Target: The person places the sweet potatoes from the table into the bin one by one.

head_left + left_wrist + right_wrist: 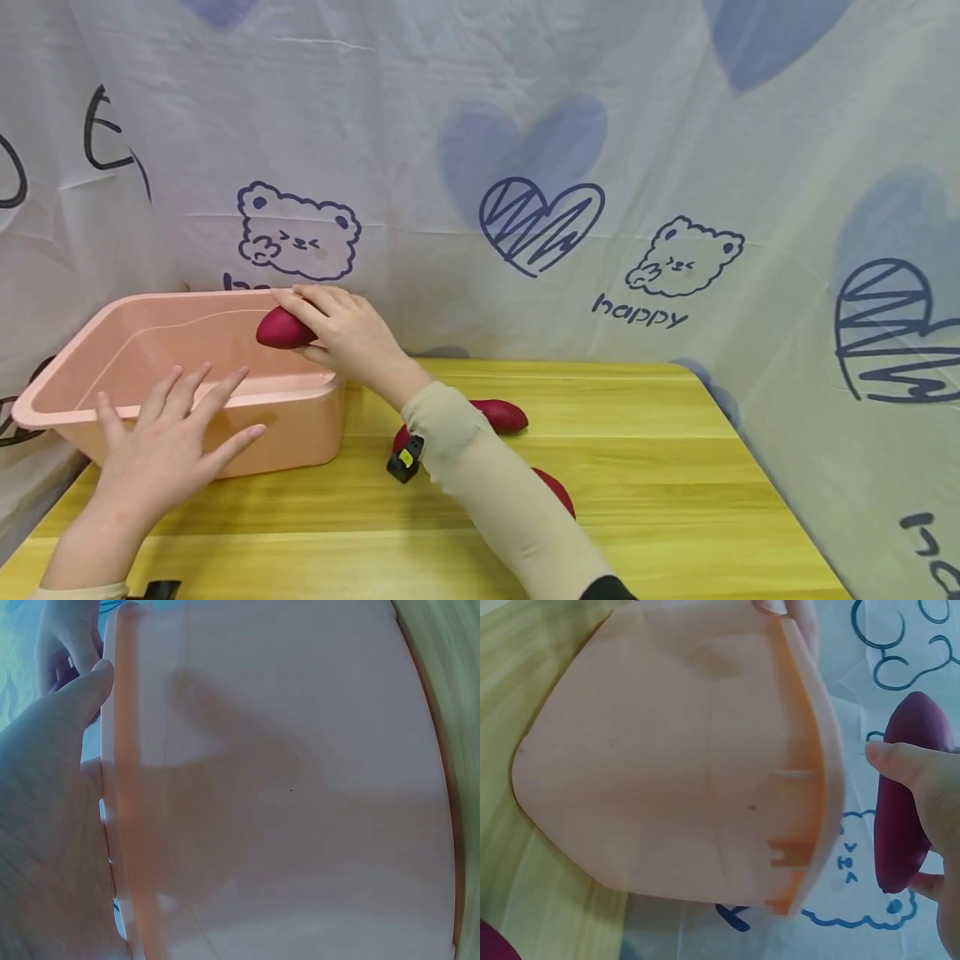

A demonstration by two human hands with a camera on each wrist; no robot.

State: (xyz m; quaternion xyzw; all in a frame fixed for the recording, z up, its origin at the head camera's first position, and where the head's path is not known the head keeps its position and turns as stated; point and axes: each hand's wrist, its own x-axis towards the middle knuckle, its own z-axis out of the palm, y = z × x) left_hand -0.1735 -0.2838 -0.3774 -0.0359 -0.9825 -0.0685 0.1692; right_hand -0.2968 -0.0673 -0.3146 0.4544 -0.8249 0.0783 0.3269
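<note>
My right hand (356, 333) grips a smooth, dark red sweet potato (283, 329) above the right end of a pink plastic tub (288, 437). In the right wrist view the sweet potato (901, 825) is long with tapered ends, the thumb across its near side, and it stands apart from the tub's rim. My left hand (161, 446) is at the tub's front rim with its fingers spread. The left wrist view shows that hand (45, 802) along the rim; its fingertips are partly hidden there.
On the wooden table (675, 467) right of the tub lie more sweet potatoes: one behind the right forearm (501, 415), one beside the wrist camera (405, 460), one partly covered by the sleeve (517, 517). A printed cloth (420, 275) hangs behind the table.
</note>
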